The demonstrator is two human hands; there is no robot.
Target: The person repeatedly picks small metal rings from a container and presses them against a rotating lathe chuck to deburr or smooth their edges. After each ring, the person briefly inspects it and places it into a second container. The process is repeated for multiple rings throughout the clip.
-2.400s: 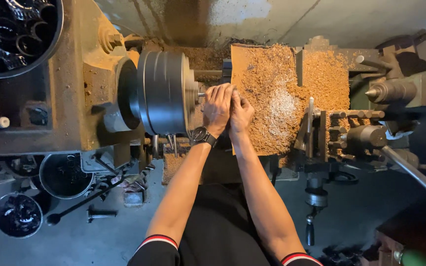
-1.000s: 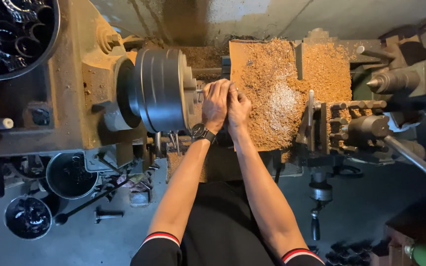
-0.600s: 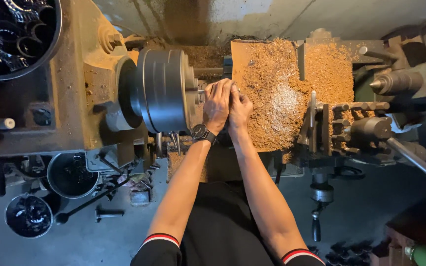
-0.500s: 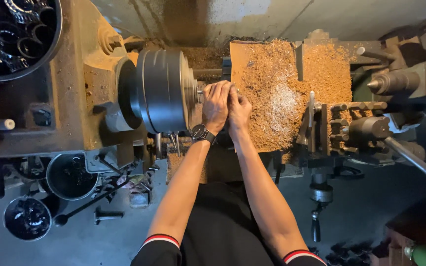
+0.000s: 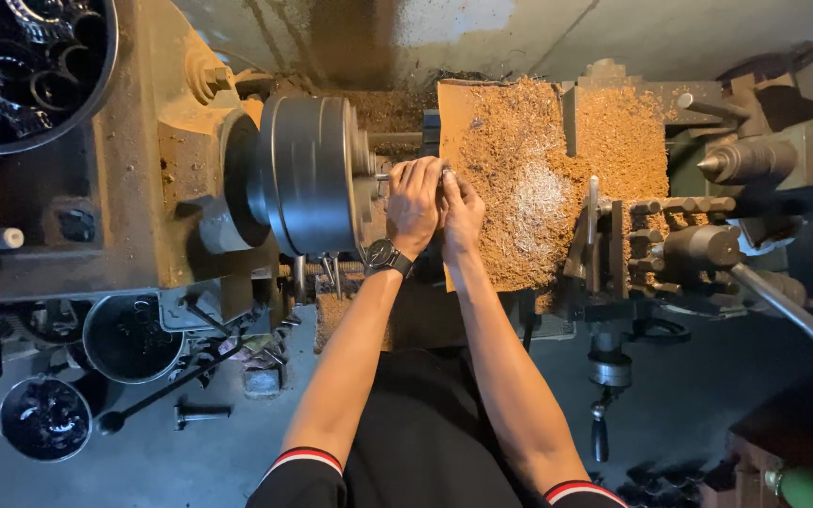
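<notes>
- Your left hand [image 5: 413,202] and right hand [image 5: 461,212] press together just beside the big round grey metal chuck [image 5: 308,174].
- Both grips curl around something small there; I cannot tell what.
- A flat tray of brown shavings [image 5: 529,132] lies right behind them.

One lathe chuck [image 5: 308,174], two hands (pressed together), one wristwatch [image 5: 389,257], two round bins of dark rings
</notes>
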